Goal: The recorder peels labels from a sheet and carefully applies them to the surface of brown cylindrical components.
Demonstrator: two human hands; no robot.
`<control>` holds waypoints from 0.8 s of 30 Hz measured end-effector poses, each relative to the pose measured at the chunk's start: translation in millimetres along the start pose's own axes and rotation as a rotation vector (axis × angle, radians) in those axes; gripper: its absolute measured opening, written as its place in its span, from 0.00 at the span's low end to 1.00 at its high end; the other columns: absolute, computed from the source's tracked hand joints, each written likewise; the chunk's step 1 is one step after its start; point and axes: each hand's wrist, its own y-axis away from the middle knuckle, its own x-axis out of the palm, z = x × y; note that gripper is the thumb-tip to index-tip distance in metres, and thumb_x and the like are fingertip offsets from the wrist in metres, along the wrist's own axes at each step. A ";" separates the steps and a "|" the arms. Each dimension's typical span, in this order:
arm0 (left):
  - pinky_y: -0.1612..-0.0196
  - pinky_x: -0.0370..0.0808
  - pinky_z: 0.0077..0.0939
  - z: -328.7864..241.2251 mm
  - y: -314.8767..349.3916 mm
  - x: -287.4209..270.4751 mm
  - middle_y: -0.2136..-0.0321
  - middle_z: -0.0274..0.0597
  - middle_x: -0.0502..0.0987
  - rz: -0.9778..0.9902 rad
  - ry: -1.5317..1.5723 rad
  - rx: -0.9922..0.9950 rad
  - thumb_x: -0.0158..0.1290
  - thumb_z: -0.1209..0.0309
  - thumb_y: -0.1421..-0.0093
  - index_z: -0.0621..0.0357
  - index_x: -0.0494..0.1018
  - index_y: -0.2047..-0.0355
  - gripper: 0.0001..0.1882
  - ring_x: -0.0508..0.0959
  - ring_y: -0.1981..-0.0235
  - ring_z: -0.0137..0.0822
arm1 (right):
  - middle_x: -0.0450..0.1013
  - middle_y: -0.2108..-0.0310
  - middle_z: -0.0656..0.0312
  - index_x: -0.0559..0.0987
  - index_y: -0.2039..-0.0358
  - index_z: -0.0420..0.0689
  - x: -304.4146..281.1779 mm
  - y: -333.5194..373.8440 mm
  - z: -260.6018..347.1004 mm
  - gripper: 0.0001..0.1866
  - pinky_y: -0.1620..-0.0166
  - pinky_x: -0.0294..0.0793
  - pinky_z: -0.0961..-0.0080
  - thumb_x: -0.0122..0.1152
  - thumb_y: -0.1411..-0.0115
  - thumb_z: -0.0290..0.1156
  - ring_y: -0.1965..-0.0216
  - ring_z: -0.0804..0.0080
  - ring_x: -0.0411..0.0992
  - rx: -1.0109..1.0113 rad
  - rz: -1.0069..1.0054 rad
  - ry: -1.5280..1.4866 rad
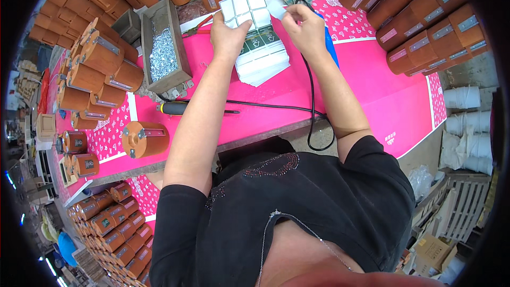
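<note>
My left hand (228, 36) is closed on the left edge of a sheet of labels (245, 9), thumb on top. The sheet has white squares at its far part and green labels lower down. It lies over a stack of white label sheets (263, 64) on the pink table covering. To the right, my right hand (305, 31) pinches a small white label (277, 9) between thumb and fingers, beside the sheet's far right corner. A blue tool (330, 48), partly hidden by my right hand and forearm, lies beyond it.
A wooden box (164, 48) of small metal pieces stands on the left. Brown cylindrical containers (95, 74) with metal strips are piled left, right and behind. A screwdriver (174, 108) lies under my left forearm. A black cable (276, 107) crosses the table and loops over its front edge.
</note>
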 end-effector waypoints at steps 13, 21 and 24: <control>0.65 0.69 0.19 -66.2 49.7 -49.8 0.71 0.41 0.72 -0.187 0.519 0.164 0.55 0.75 0.51 0.66 0.62 0.62 0.18 0.72 0.69 0.28 | 0.73 0.70 0.55 0.72 0.70 0.36 -12.9 15.2 58.1 0.07 0.64 0.71 0.78 0.55 0.51 0.20 0.69 0.69 0.73 -0.320 -0.227 -0.195; 0.66 0.71 0.16 -79.7 126.6 -111.2 0.73 0.37 0.74 0.105 0.570 -0.071 0.49 0.72 0.44 0.66 0.69 0.67 0.09 0.73 0.71 0.22 | 0.71 0.65 0.52 0.73 0.70 0.36 10.2 66.8 126.8 0.11 0.62 0.70 0.69 0.59 0.58 0.17 0.65 0.58 0.70 -0.679 0.199 -0.168; 0.72 0.71 0.15 -61.9 144.6 -139.0 0.77 0.37 0.74 0.049 0.581 -0.084 0.48 0.74 0.44 0.66 0.68 0.71 0.06 0.73 0.75 0.22 | 0.70 0.62 0.53 0.73 0.68 0.37 18.1 81.0 143.7 0.11 0.60 0.69 0.73 0.59 0.56 0.18 0.62 0.62 0.70 -0.594 0.474 -0.341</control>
